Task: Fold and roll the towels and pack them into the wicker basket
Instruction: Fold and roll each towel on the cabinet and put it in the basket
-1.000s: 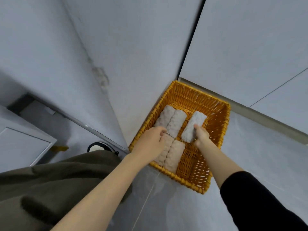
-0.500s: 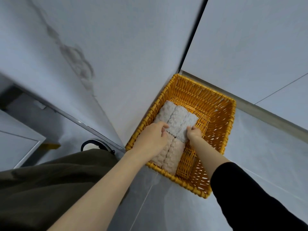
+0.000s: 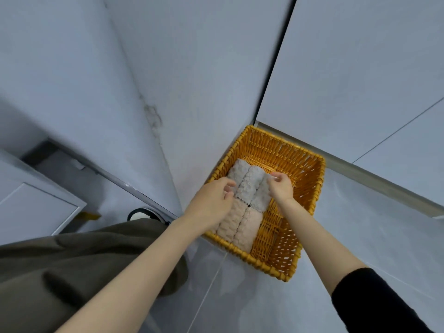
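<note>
Five rolled towels are in the basket [image 3: 308,181] so far, all packed against its left side. Three grey rolls [image 3: 248,186] lie side by side in the far row. Two beige rolls [image 3: 236,227] sit in the near row, butted up against them end to end. The right strip of the basket floor is bare wicker, so I'd guess there's room for at least another column.

Both hands are down in there. The left hand [image 3: 211,200] is over the spot where the two rows meet, fingers loosely bent. Its tips touch the leftmost grey roll, and it isn't gripping anything as far as I can see. The right hand [image 3: 282,188] is on the rightmost grey roll [image 3: 260,200], fingers lightly curled near its far end. Honestly can't tell if it's pinching the roll or only resting on it. My read is that this one is getting snugged in beside its neighbours.

No loose towels in view, so no idea how many are left to fold. There's some dark olive cloth [image 3: 72,272] at lower left, but I can't say what it is.
</note>
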Motion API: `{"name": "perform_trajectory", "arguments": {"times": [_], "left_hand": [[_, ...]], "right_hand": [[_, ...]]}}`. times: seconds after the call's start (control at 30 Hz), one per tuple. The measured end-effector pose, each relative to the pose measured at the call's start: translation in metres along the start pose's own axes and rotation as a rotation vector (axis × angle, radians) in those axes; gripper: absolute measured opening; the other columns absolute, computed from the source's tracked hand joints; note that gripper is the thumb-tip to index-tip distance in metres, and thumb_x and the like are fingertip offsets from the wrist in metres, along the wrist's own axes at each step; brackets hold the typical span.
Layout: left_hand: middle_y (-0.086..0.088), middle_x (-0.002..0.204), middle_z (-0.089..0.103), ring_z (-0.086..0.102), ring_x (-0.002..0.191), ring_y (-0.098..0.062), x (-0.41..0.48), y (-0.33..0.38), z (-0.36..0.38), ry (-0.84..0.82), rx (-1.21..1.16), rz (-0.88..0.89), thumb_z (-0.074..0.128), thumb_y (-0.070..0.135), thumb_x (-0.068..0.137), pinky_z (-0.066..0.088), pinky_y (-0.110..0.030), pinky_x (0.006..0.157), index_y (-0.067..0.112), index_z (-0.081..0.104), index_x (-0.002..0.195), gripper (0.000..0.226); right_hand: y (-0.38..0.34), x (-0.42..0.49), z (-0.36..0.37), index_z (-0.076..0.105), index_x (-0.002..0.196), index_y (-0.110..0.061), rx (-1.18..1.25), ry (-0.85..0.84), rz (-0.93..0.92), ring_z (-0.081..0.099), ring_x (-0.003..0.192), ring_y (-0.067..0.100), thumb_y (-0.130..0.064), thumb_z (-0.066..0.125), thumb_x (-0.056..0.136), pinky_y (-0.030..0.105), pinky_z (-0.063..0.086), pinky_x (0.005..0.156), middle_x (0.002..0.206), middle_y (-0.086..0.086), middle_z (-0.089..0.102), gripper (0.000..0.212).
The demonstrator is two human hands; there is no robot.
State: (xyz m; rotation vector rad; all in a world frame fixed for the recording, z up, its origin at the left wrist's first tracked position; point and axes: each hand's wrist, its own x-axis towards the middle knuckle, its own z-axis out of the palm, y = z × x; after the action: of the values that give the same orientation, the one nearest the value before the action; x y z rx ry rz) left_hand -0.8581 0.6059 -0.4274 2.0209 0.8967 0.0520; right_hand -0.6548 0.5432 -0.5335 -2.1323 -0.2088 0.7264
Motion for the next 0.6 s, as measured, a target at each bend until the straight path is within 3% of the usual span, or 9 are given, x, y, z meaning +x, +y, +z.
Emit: {"name": "perform_trajectory", "arguments": {"times": [0.13, 0.3, 0.47, 0.6], "left_hand": [[0.007, 0.12, 0.059, 0.051, 0.1, -0.003, -0.017, 0.017, -0.018, 0.043, -0.029, 0.031, 0.044, 0.022, 0.099, 0.038, -0.016, 0.083, 0.023, 0.052, 0.13, 0.032], [0.011, 0.112, 0.059, 0.054, 0.095, -0.003, -0.039, 0.048, -0.046, 0.132, -0.063, 0.107, 0.046, 0.024, 0.098, 0.037, -0.007, 0.072, 0.026, 0.054, 0.126, 0.029], [0.012, 0.106, 0.063, 0.058, 0.091, -0.001, -0.077, 0.074, -0.093, 0.273, -0.161, 0.184, 0.049, 0.022, 0.096, 0.045, -0.016, 0.08, 0.03, 0.058, 0.115, 0.022], [0.014, 0.104, 0.065, 0.06, 0.093, -0.001, -0.122, 0.078, -0.139, 0.386, -0.162, 0.238, 0.051, 0.02, 0.096, 0.044, -0.008, 0.077, 0.033, 0.058, 0.11, 0.021]], "right_hand": [[-0.036, -0.054, -0.028, 0.054, 0.124, -0.019, 0.042, -0.256, -0.137, 0.06, 0.085, 0.013, -0.022, 0.051, 0.098, 0.026, 0.052, 0.071, 0.109, 0.001, 0.06, 0.026], [-0.083, -0.126, -0.063, 0.058, 0.122, -0.023, 0.071, -0.492, -0.271, 0.066, 0.09, 0.015, -0.024, 0.056, 0.096, 0.026, 0.056, 0.078, 0.11, -0.004, 0.069, 0.026], [-0.136, -0.193, -0.094, 0.06, 0.121, -0.022, 0.066, -0.62, -0.468, 0.068, 0.094, 0.016, -0.019, 0.054, 0.097, 0.03, 0.055, 0.085, 0.108, -0.006, 0.072, 0.024], [-0.178, -0.247, -0.105, 0.06, 0.12, -0.024, 0.06, -0.689, -0.616, 0.067, 0.095, 0.018, -0.025, 0.056, 0.093, 0.036, 0.053, 0.09, 0.109, -0.003, 0.071, 0.028]]}}
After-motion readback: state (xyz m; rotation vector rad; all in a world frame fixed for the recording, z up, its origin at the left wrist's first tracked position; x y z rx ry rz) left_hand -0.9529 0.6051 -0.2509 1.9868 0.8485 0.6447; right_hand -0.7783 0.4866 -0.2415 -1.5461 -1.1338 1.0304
